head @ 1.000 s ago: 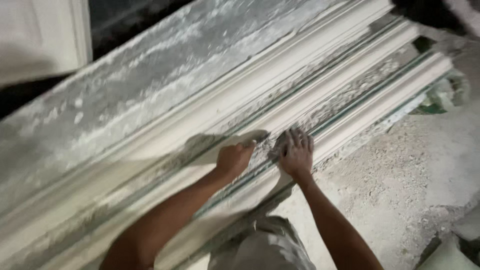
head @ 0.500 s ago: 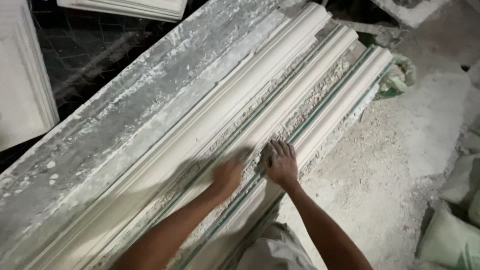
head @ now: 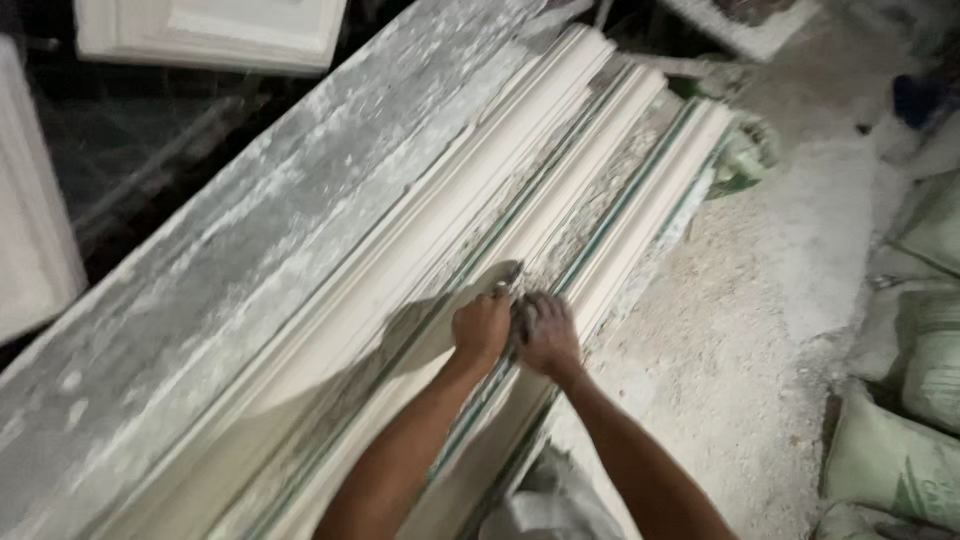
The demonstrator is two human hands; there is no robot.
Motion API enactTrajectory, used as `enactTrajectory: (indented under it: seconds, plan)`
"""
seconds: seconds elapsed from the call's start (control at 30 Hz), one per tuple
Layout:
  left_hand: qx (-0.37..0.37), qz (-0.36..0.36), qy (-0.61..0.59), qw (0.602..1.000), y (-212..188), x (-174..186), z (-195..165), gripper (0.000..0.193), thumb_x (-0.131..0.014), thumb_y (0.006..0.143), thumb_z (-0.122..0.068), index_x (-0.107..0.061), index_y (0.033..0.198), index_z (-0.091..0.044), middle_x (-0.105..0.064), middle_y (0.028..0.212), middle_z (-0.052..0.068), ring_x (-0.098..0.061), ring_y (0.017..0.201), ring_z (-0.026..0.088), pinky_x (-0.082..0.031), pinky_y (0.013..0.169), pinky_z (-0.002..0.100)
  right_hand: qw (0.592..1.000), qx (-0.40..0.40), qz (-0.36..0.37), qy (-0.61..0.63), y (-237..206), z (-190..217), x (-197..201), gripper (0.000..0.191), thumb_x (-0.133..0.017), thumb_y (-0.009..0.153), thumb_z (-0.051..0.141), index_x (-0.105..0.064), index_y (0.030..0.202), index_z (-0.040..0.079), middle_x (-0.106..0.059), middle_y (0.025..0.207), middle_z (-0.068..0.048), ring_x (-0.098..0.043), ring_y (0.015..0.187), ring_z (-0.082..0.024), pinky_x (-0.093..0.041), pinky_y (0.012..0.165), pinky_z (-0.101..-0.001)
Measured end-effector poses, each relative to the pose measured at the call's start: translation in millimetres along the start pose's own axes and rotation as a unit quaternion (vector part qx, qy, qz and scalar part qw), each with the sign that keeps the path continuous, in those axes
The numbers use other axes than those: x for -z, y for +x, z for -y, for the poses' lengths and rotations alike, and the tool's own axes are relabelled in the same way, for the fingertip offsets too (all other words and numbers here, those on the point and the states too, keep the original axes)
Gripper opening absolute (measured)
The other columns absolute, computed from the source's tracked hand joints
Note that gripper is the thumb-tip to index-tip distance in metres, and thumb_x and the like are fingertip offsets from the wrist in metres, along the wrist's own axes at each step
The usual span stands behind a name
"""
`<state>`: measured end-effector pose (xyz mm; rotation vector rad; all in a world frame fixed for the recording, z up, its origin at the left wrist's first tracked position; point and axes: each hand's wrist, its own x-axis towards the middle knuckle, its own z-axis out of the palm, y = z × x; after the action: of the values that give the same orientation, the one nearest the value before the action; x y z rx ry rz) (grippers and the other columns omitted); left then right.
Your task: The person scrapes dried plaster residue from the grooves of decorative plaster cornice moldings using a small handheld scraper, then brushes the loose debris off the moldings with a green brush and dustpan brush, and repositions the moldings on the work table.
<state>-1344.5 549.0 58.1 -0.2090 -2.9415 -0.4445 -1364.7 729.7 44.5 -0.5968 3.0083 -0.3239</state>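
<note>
Both hands sit together on a long white plaster moulding [head: 560, 200] that runs diagonally from lower left to upper right across a dusty grey surface [head: 250, 260]. Left hand [head: 482, 328] is curled into a loose fist, fingers [head: 492, 312] folded down and gripping what looks like a thin pale scraper or blade [head: 500, 278], hard to be sure since only its rounded tip shows past the knuckles. That tip lies flat on the wet plaster just above the hand, in the shallow channel of the moulding. Right hand [head: 547, 335] is touching the left one, palm down, fingers bent and pressed into the rough crumbly strip [head: 590, 215] between two smooth ridges; cannot tell if it has hold of anything, nothing visible in it. The moulding has several parallel ridges with thin green lines [head: 640, 190] along the edges, and its far end stops near a green bucket or tub [head: 745, 160] on the floor. Floor [head: 760, 300] to the right is covered in white plaster dust and rubble. Pale sacks [head: 900, 450] are stacked at the right edge. White framed panels [head: 215, 35] lean at top left, another panel [head: 35, 240] at the left edge. Both forearms come up from the bottom of the view, and a fold of grey cloth [head: 560, 500] shows between them.
</note>
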Motion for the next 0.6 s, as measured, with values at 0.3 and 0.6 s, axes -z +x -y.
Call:
enactTrajectory:
  seconds: [0.3,0.6]
  plan:
    - [0.044,0.166,0.007,0.985,37.0,18.1,-21.1,0.022,-0.057,0.094,-0.018,-0.069,0.111,-0.009,-0.074,0.091,0.02,-0.075,0.078,0.036,-0.059,0.063,0.052,0.999,0.02,-0.039,0.016,-3.8,3.0,8.3,0.052,-0.061,0.092,0.034,-0.059,0.135,0.005,-0.052,0.147,-0.014,-0.037,0.145,-0.033,-0.02,0.123,-0.0518]
    - [0.03,0.122,0.017,0.992,60.3,8.5,-33.6,0.022,-0.054,0.097,-0.018,-0.069,0.109,-0.007,-0.074,0.09,0.019,-0.075,0.079,0.036,-0.059,0.063,0.05,0.997,0.033,-0.067,0.023,-4.6,1.8,14.7,0.061,-0.067,0.08,0.032,-0.06,0.133,0.004,-0.054,0.144,-0.013,-0.041,0.14,-0.031,-0.021,0.122,-0.0515]
